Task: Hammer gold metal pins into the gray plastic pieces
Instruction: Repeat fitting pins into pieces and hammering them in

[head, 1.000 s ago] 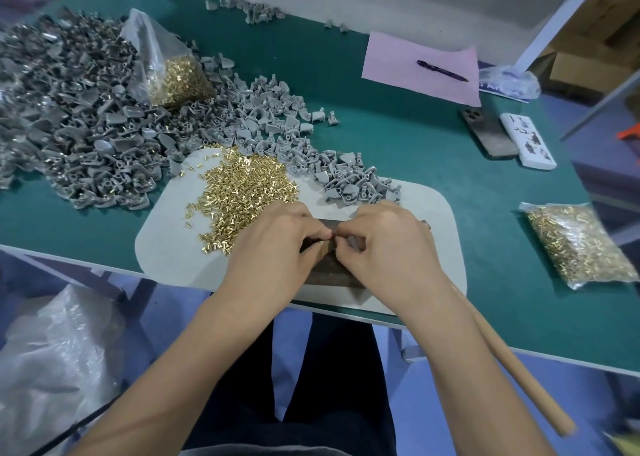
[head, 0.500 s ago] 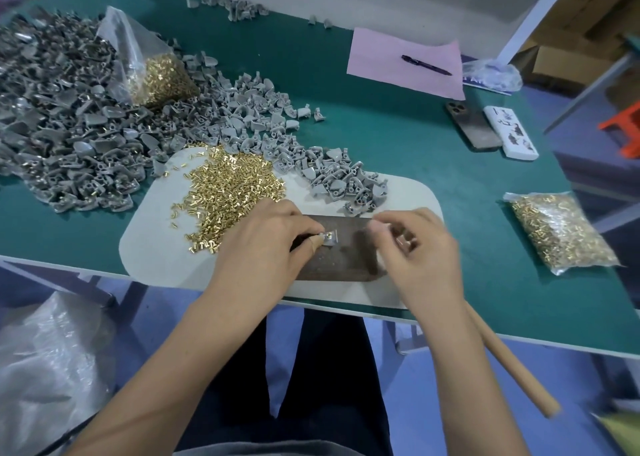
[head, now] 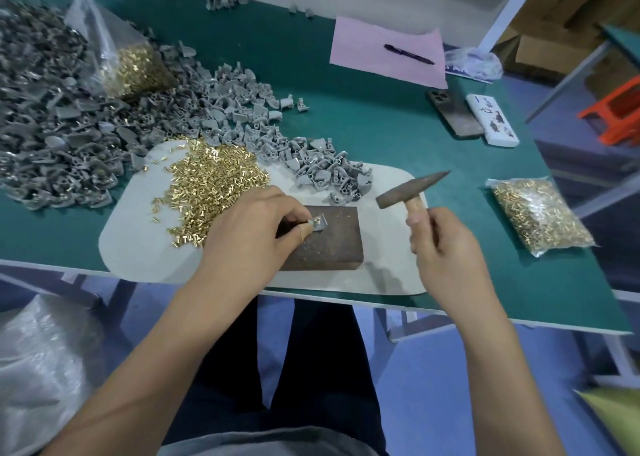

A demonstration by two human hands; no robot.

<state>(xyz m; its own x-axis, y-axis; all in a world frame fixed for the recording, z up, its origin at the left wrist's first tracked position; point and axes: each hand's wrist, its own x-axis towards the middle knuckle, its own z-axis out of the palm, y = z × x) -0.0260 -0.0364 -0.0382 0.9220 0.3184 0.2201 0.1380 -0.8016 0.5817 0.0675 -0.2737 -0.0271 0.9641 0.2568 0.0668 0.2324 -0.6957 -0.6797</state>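
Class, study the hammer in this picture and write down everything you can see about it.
The hammer has a dark, rusty-looking metal head, blunt at its left end and tapering to a point at the right, on a pale wooden handle. The right hand grips the handle just below the head and holds the hammer in the air, above the pale mat, to the right of the brown block. Only the hand touches it.

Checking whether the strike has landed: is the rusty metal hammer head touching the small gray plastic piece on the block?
Apart. The head view shows the rusty metal hammer head raised right of the small gray plastic piece, with bare block between them.
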